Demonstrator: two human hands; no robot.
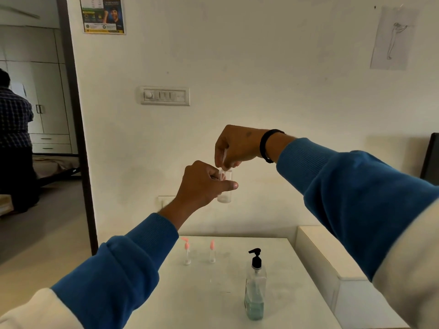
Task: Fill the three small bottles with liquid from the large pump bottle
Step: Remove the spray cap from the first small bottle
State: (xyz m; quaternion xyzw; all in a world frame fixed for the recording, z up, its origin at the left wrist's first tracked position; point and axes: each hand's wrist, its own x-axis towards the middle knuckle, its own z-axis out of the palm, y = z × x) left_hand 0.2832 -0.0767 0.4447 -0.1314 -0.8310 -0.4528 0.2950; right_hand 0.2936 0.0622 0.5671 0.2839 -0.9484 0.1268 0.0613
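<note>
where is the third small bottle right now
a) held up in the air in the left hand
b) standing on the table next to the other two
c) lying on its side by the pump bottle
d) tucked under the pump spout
a, the left hand grips the clear small bottle well above the table, while only two pink-topped bottles stand there beside the pump bottle.

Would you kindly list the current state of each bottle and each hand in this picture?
Left hand: grips the small clear bottle, held up in the air.
Small clear bottle: upright, open at the top, almost empty.
Right hand: pinches a pink pump cap just above that bottle.
Two small pink-capped bottles: upright on the white table, capped.
Large clear pump bottle: upright, black pump on, partly filled with greenish liquid.
</note>
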